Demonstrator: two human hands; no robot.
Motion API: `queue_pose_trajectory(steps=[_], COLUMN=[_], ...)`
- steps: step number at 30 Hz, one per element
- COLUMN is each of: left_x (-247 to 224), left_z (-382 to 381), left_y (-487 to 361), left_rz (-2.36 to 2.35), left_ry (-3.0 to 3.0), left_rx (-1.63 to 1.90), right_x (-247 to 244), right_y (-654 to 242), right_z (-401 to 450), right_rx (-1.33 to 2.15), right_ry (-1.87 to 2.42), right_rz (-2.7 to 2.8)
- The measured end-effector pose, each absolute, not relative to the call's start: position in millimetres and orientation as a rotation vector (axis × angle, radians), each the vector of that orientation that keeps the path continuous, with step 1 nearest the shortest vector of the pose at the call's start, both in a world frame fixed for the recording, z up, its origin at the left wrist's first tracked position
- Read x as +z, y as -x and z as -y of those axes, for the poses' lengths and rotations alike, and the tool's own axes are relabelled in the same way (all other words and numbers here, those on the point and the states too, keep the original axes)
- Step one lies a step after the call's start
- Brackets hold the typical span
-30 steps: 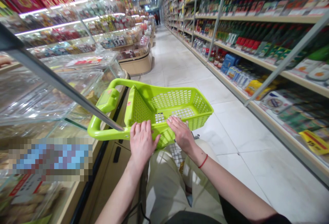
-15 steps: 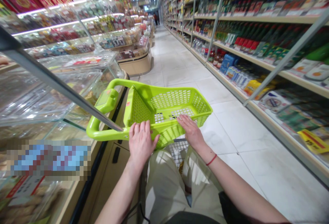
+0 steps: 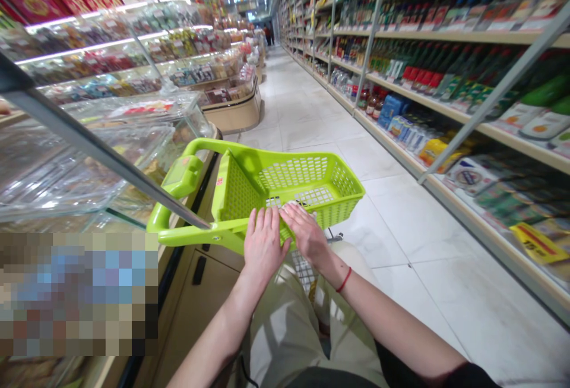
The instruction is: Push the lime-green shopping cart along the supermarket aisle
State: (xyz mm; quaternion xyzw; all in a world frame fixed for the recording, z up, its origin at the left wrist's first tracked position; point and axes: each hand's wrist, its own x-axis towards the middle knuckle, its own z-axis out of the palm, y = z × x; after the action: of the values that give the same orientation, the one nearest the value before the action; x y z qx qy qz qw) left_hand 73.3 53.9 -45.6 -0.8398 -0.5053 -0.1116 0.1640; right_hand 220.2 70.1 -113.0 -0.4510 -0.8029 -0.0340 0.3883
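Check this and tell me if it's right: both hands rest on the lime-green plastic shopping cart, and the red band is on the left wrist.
Wrong on one point: the red band is on the right wrist, not the left, as the head view shows. The rest stands: the left hand and right hand both rest on the lime-green plastic shopping cart.

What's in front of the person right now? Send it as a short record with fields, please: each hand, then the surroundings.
left hand: the left hand lies on the near rim of the lime-green plastic shopping basket
right hand: the right hand lies on the same rim, beside the left hand
right wrist: a red band
to the left: a glass display case
to the right: stocked store shelves
floor: white tile
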Motion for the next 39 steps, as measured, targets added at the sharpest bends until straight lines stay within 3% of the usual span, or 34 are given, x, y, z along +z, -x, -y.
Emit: queue_pose_trajectory(steps=[13, 23, 32, 39], left_x=[-49.8, -50.9, -54.4, -54.1], left_z=[-55.9, -55.0, -56.0, -55.6], left_y=[-74.0, -76.6, -75.8, -76.9], left_rz=[1.438, 1.423, 1.425, 1.434], left_ry=[2.436, 2.391, 2.375, 2.367], left_rx=[-0.349, -0.31, -0.327, -0.33], right_x=[-140.9, -131.3, -149.7, -141.9], right_y=[-294.9, -260.9, -332.7, -297.2], right_z=[-73.6, -70.5, -74.3, -72.0], right_rx=[-0.148, -0.154, -0.219, -0.182], right_ry=[1.313, 1.258, 1.358, 1.342], right_rz=[1.86, 1.947, 1.824, 1.863])
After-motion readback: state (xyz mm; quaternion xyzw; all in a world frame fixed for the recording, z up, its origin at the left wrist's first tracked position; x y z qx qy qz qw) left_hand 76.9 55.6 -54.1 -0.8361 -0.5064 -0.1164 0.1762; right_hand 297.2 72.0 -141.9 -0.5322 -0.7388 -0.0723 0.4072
